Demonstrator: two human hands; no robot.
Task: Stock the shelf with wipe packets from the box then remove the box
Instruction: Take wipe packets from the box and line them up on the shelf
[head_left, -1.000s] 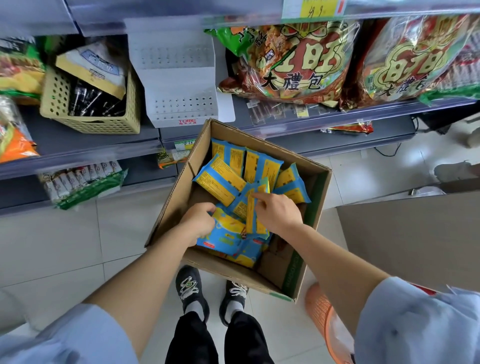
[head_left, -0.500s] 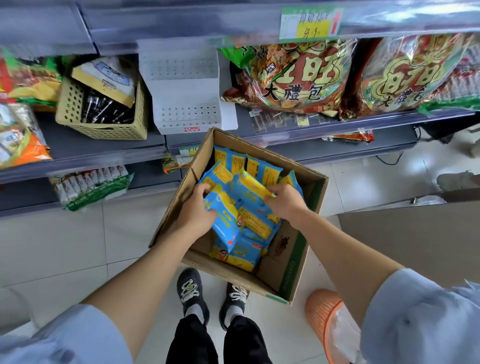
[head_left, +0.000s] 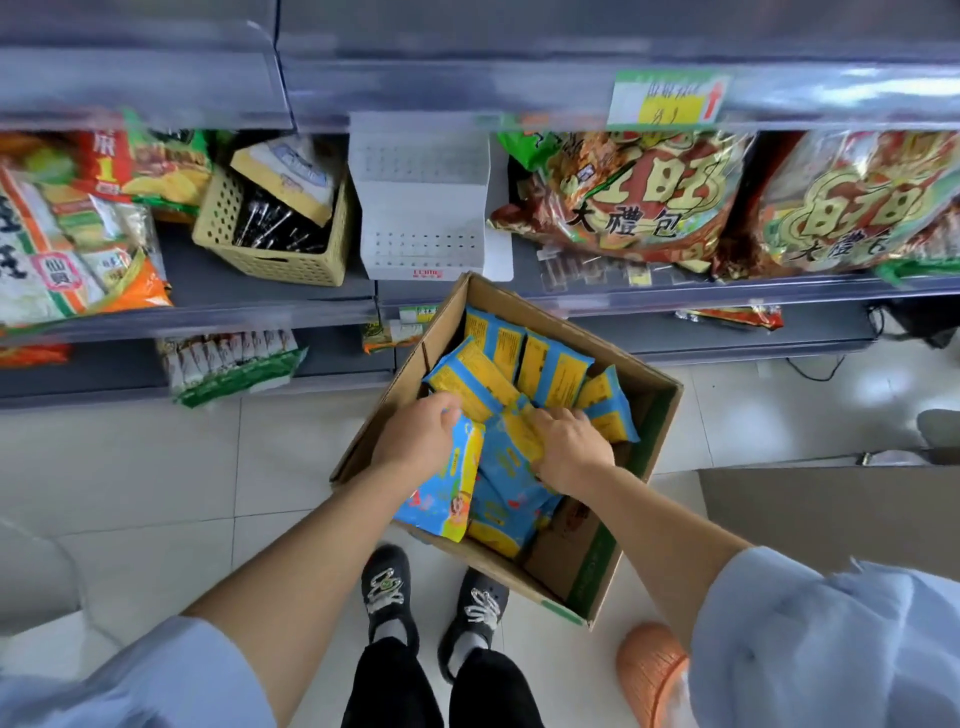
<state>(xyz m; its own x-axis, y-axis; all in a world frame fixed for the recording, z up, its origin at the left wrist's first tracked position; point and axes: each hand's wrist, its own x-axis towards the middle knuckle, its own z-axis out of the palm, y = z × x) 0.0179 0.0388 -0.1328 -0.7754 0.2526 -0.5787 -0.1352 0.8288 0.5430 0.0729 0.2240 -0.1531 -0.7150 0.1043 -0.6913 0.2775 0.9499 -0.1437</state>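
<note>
Surface: white tiled floor (head_left: 130, 467), glossy, with grey grout lines. Room: a shop aisle facing a grey metal shelf (head_left: 260, 296) with clear plastic price rails. One green and yellow price tag (head_left: 665, 101) sits on the upper rail. On the shelf: one yellow perforated basket (head_left: 270, 260) holding dark packets, one white perforated divider (head_left: 421, 228) and two large red and gold snack bags (head_left: 623, 208). More snack bags are at far left, blurred. One open cardboard box (head_left: 649, 415) stands in front of the lower shelf, one corner toward it; what bears it I cannot tell. Inside lie the wipe packets (head_left: 550, 364), blue with yellow panels. Four stand on edge at the far end; the nearer ones overlap too much to count. Left hand (head_left: 415, 436): fingers curled around the top end of the near packet (head_left: 447, 493), which hangs over the box's near left wall. Right hand (head_left: 571, 447): fingers curled down into the middle of the pile, gripping packets there; how many I cannot tell. Both forearms are bare, with pale blue sleeves at the frame's lower edge. Two dark shoes (head_left: 387, 587) with white laces stand on the floor just beside the box's near wall. One orange basket (head_left: 649, 670) is at lower right, and one flat brown cardboard sheet (head_left: 831, 514) at right.
</note>
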